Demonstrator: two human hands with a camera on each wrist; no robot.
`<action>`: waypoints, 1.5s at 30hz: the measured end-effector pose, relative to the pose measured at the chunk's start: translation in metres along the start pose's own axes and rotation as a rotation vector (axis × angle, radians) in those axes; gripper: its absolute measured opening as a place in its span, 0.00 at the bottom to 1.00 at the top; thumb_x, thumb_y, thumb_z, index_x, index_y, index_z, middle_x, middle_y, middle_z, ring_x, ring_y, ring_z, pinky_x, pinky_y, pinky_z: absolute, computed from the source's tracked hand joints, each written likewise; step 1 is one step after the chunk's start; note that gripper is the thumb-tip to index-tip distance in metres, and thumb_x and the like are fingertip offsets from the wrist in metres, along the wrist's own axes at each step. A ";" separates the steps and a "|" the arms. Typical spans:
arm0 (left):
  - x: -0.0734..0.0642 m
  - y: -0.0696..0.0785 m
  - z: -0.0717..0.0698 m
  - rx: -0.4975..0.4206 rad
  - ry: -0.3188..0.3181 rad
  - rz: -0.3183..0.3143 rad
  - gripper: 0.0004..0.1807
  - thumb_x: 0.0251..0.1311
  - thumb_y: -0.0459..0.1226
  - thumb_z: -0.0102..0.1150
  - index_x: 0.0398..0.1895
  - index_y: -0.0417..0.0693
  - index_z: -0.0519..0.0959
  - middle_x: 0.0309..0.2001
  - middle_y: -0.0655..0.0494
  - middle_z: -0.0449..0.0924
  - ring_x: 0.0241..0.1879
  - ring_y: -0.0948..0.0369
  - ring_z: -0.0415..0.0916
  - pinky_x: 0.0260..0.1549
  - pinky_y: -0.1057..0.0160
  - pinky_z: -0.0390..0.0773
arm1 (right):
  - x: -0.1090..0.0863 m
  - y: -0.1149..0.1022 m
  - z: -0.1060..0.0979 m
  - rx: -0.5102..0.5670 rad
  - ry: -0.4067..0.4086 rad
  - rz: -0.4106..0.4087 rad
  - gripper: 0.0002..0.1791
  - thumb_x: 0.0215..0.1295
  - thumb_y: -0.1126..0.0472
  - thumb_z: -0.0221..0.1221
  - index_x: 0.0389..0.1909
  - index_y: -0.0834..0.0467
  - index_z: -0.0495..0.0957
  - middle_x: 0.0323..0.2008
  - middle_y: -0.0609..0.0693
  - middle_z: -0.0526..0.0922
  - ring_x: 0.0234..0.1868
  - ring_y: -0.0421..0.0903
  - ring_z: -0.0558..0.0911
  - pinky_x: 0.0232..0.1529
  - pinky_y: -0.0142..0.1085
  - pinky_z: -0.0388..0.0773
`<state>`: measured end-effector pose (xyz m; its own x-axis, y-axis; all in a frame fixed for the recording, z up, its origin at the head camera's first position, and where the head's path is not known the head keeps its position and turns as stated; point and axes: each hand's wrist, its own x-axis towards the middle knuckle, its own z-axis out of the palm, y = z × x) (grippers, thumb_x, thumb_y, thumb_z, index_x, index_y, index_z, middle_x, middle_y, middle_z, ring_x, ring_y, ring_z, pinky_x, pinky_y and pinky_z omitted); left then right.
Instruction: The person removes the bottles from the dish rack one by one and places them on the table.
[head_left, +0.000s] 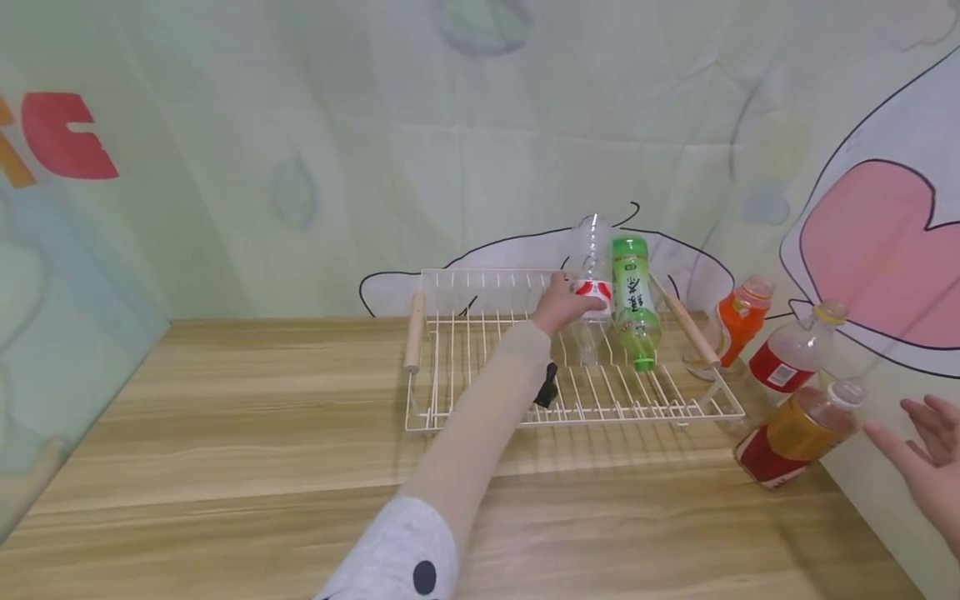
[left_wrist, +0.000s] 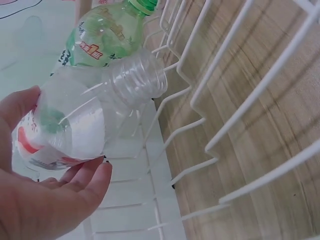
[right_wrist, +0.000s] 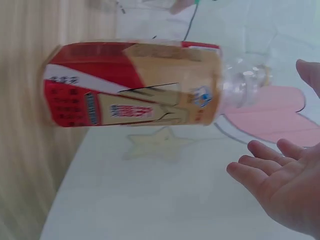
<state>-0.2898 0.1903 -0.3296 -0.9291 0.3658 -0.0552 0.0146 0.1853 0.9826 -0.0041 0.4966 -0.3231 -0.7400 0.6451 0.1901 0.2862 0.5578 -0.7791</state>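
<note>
A spotted sleeve [head_left: 393,550] is in front of the white rack [head_left: 637,419]. The left hand [head_left: 562,307] pinches a clear bottle [head_left: 592,288], neck down, at the rack, beside a green bottle [head_left: 633,296]. Right of the rack, the right hand [head_left: 932,467] is spread near a red-and-yellow bottle [head_left: 797,435].

Rack [head_left: 570,423]: smooth, white-coated metal wire; handles [head_left: 415,332], pale matt wood. Clear bottle [left_wrist: 90,112] and green bottle [head_left: 633,292] at rack: thin, glossy plastic. Tan bottle [head_left: 798,435] right of rack: clear plastic, smooth label [right_wrist: 132,82]. Counter [head_left: 247,433] under rack: smooth, wood-grained. Backdrop [head_left: 300,250] behind rack: matt, creased cloth.
</note>
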 end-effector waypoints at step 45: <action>-0.058 0.066 -0.032 0.182 -0.403 0.192 0.44 0.52 0.39 0.71 0.69 0.44 0.57 0.46 0.48 0.75 0.40 0.58 0.78 0.39 0.64 0.82 | 0.001 -0.137 0.047 -0.287 -0.210 -0.628 0.51 0.54 0.62 0.70 0.75 0.57 0.49 0.67 0.72 0.58 0.59 0.75 0.61 0.40 0.75 0.65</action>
<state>-0.2468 0.1525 -0.2561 -0.6868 0.7264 0.0244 0.2695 0.2233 0.9368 -0.0726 0.3957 -0.2442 -0.9106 0.0593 0.4091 -0.1050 0.9241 -0.3675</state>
